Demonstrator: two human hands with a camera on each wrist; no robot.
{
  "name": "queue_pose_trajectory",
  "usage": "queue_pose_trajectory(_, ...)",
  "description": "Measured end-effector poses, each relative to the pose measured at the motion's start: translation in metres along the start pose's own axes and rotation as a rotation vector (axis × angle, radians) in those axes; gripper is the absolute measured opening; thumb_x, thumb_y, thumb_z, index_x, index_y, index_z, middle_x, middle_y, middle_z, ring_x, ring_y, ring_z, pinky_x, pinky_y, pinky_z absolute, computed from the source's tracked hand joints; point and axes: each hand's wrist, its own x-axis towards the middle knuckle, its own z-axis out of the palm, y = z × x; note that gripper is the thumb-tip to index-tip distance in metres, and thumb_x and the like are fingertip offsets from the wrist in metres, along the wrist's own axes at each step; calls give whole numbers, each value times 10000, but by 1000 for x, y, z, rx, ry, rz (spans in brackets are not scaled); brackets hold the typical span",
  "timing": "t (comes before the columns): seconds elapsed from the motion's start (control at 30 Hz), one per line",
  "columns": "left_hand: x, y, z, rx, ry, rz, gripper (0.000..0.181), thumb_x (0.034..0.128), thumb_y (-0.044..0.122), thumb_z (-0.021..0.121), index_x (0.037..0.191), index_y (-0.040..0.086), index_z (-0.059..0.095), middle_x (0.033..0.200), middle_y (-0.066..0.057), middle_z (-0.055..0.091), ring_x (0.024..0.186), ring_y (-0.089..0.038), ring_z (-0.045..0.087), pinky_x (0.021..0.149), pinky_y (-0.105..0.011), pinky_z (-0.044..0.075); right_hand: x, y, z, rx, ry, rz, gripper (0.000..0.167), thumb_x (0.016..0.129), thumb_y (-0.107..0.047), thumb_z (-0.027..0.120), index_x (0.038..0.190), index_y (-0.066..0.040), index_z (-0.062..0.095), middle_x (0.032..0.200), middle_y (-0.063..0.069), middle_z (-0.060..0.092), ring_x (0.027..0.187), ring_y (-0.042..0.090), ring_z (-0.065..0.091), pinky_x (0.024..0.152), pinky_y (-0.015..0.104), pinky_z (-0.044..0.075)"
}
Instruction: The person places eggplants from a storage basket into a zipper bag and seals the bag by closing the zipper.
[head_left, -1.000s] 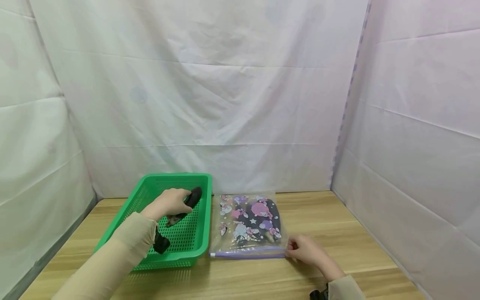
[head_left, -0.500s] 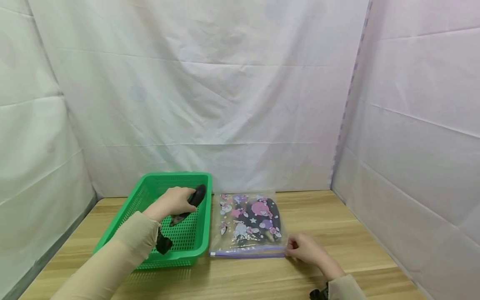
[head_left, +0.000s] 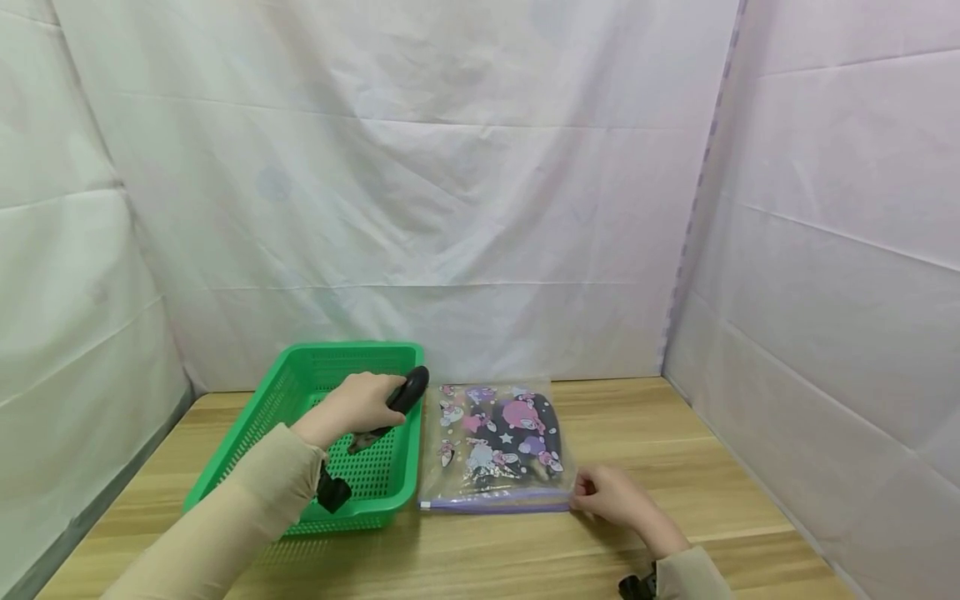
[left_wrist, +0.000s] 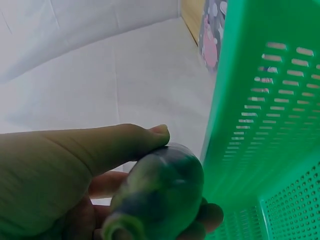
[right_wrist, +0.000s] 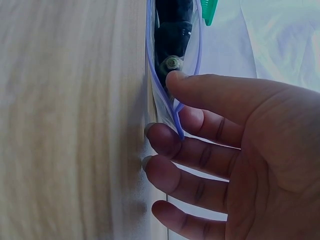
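My left hand grips a dark eggplant over the right side of the green basket. Its rounded black end points away to the right, and its stem end hangs lower left. In the left wrist view, thumb and fingers wrap the eggplant close by the basket wall. A clear zip bag with pink and purple cartoon prints lies flat to the basket's right. My right hand pinches the bag's near right corner. The right wrist view shows the purple-edged mouth parted, with dark eggplants inside.
The basket's perforated floor shows below the left hand. Wood-grain tabletop extends in front and to the right. White cloth walls enclose the table at the back and both sides.
My left hand has moved right and slightly up with the eggplant, whose far end now reaches over the basket's right rim. The right hand and bag have stayed in place.
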Motion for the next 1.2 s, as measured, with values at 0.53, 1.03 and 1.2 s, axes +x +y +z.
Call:
queue_pose_trajectory(0.53,-4,29,5,12,23,70,620,846,229,751,1373,1,517,1048,-135,664,740,-192,610,615,-343,490,1,0,0,-32,15,-15,231,819,-228,742,702,-171,551,587,-106,502,505,55,460,498,259,385)
queue_pose_trajectory(1.03,-15,61,21,-16,55,166,488,825,199,768,1259,76,581,784,-41,619,517,-118,520,504,-297,458,4,2,1,-38,15,-23,238,822,-237,743,698,-179,549,599,-110,501,517,48,451,502,251,383)
queue_pose_trajectory(1.2,-24,77,32,-10,65,256,525,799,182,763,1266,27,582,732,-31,610,506,-107,508,440,-245,426,5,1,2,-23,9,-23,238,825,-234,745,701,-170,552,607,-102,504,523,56,450,503,256,384)
